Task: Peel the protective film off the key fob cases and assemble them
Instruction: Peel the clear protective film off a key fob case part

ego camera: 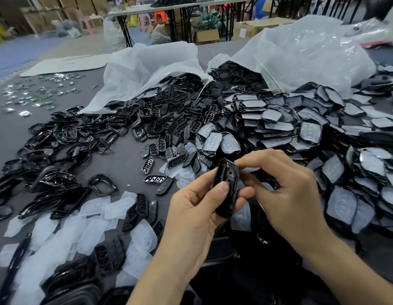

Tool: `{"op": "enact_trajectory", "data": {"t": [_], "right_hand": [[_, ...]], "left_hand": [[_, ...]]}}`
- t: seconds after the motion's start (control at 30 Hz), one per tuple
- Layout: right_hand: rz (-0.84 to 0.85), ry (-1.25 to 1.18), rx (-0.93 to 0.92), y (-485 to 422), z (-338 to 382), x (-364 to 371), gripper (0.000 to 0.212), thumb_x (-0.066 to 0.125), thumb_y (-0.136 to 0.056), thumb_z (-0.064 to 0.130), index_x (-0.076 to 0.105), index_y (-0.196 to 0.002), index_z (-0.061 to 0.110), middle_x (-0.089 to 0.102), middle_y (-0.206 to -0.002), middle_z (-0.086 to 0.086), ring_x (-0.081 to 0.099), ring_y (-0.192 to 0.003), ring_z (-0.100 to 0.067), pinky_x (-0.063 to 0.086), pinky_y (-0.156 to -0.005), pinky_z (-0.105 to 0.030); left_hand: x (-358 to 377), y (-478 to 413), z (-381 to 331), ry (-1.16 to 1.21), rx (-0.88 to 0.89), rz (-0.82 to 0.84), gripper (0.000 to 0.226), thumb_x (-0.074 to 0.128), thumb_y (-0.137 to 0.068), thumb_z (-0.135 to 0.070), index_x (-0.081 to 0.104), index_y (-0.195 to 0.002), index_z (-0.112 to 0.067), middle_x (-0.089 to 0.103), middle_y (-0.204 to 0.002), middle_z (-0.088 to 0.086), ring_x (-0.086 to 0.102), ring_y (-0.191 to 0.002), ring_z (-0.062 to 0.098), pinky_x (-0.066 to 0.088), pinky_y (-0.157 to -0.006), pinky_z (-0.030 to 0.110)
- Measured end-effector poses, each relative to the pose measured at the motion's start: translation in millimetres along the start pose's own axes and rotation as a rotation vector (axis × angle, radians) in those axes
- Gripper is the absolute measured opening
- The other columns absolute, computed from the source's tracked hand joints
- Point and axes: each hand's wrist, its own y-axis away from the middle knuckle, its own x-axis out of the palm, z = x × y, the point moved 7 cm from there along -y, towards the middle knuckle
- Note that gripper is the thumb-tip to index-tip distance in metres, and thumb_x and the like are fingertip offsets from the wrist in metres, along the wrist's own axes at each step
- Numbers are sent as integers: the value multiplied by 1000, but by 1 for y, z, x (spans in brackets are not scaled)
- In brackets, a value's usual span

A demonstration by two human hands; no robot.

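Note:
My left hand (195,208) grips a black key fob case (226,186) upright, thumb pressed on its front edge. My right hand (285,190) reaches in from the right, its fingertips pinching at the case's upper right side, where a bit of clear film seems to sit. A big heap of film-covered cases (301,128) lies to the right. Black frame rings (65,137) and small button inserts (169,137) are spread over the grey table (123,159). Peeled film pieces (92,227) lie at the lower left.
Two white plastic bags (147,69) spill black parts at the back of the table. Small shiny metal pieces (32,93) are scattered at the far left. Cardboard boxes (206,36) and tables stand beyond.

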Motion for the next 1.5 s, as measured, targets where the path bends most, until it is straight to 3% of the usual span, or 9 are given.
{"op": "enact_trajectory", "data": {"t": [0.1,0.3,0.37,0.53,0.67,0.8,1.0,1.17,1.5], "right_hand": [[-103,-25,149,0,-12,-10,13,72,-84,16,69,-88,28,64,-92,23,62,-97,-5,46,-86,-17],[-146,-309,411,-1,-28,-13,10,77,-78,20,70,-79,27,73,-80,8,69,-81,-8,54,-81,-26],[-102,-449,460,-2,-25,-10,8,78,-72,22,71,-76,22,74,-79,0,71,-79,-17,55,-75,-33],[252,-880,483,-1,-6,14,11,78,-66,20,72,-74,23,74,-80,-11,55,-53,-7,41,-48,-14],[207,-712,381,1,-5,16,5,72,-74,13,68,-77,12,67,-67,-9,57,-51,-13,49,-49,-21],[58,-431,254,2,-6,7,16,75,-78,10,66,-75,22,67,-67,0,63,-57,-9,51,-58,-18],[67,-316,19,2,12,4,8,70,-81,6,66,-83,12,65,-84,6,66,-81,-13,54,-71,-21],[-2,-297,5,1,14,1,14,71,-80,3,66,-84,15,57,-89,4,62,-81,-7,49,-72,-10],[-40,-364,189,5,5,1,14,74,-76,13,65,-79,23,69,-77,11,67,-71,-6,49,-66,-10]], "left_hand": [[-1,0,0,-81,32,7,23,60,-77,-9,76,-92,-12,74,-96,13,73,-79,25,56,-63,20],[-7,-1,-3,-315,138,-31,20,56,-88,-5,65,-105,-9,75,-93,8,74,-81,22,56,-66,21],[-9,-1,-2,-402,160,-34,23,52,-93,2,65,-106,-11,75,-94,6,73,-83,21,56,-67,21],[-15,-1,-7,-591,255,-111,26,59,-93,-4,65,-104,-27,75,-90,-9,71,-84,5,53,-70,16],[-14,6,-16,-772,421,-169,22,62,-88,-34,64,-108,-43,71,-75,-3,60,-62,7,44,-54,25],[-8,11,-18,-887,517,-179,28,60,-87,-39,59,-111,-53,62,-69,11,51,-56,22,44,-53,38],[-7,13,-26,-923,595,-209,35,60,-89,-27,56,-119,-45,59,-67,6,46,-52,17,44,-48,26],[3,18,-30,-1005,700,-157,35,57,-90,-18,56,-121,-34,63,-80,-30,52,-62,-14,38,-61,1],[12,24,-33,-1127,783,-128,37,54,-91,-17,55,-126,-30,59,-87,-21,52,-68,-17,41,-63,2]]}}
